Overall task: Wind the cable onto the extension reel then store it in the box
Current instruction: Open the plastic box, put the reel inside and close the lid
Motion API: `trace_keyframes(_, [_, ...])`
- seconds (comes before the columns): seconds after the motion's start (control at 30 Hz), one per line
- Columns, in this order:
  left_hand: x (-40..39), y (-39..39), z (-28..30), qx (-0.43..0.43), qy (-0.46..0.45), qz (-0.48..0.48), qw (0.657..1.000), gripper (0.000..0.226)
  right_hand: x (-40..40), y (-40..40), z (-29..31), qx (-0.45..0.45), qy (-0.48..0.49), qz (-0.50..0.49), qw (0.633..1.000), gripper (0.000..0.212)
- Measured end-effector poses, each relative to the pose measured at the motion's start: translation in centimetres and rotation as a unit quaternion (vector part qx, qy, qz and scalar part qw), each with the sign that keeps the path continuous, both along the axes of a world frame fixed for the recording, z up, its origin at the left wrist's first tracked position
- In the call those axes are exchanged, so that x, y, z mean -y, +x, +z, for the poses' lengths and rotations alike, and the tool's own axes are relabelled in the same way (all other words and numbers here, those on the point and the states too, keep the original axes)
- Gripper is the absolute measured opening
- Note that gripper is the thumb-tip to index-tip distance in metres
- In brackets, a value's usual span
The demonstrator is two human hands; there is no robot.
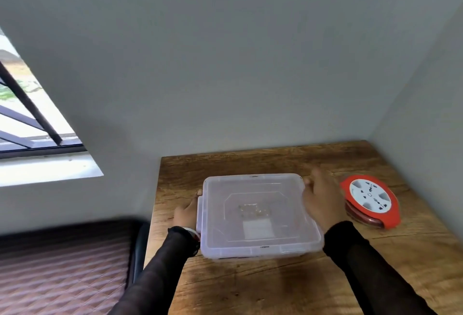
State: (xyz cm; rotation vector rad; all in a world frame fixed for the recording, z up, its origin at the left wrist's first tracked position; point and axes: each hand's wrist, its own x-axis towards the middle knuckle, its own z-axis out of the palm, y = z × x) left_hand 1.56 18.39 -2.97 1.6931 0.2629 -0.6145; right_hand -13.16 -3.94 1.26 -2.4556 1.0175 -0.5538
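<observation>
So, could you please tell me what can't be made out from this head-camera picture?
- Left hand: its fingers are hidden behind the side of the box, so the grip is unclear.
- Right hand: motion blur hides whether it clasps the box.
- Box: the cloudy lid obscures what is inside.
- Extension reel: socket markings are too small; the cable's end is out of sight.
- Table: its near edge is cut off by the frame.

walls (225, 64): plain grey | window (30, 119): left, daylight | table (250, 284): wood, in corner
</observation>
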Motion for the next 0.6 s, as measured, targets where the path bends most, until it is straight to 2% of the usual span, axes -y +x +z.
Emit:
trace_keyframes(0.07, [0.0, 0.1, -0.1, -0.03, -0.001, 0.012, 0.999, 0.037, -1.6, 2.4, 0.6, 0.008, -0.022, 0.128, 0.991, 0.036])
trace_keyframes(0.17, [0.0, 0.1, 0.0, -0.049, -0.018, 0.023, 0.998, 0.038, -4.2, 6.6, -0.6, -0.099, -0.041, 0.271, 0.956, 0.046])
trace_keyframes(0.23, [0.0, 0.1, 0.0, -0.053, -0.024, 0.026, 0.998, 0.036, -4.8, 8.7, -1.7, -0.135, -0.063, 0.28, 0.948, 0.045])
trace_keyframes(0.27, [0.0, 0.1, -0.1, -0.057, -0.03, 0.032, 0.997, 0.035, -4.8, 9.3, -2.0, -0.125, -0.057, 0.267, 0.954, 0.04])
trace_keyframes(0.37, [0.0, 0.3, -0.1, -0.042, -0.012, 0.033, 0.998, 0.035, -4.4, 9.9, -2.4, -0.06, -0.044, 0.244, 0.967, 0.027])
trace_keyframes(0.6, [-0.1, 0.4, -0.5, -0.032, -0.021, 0.05, 0.998, 0.035, -4.9, 9.1, -0.6, 0.053, -0.146, 0.267, 0.951, 0.023])
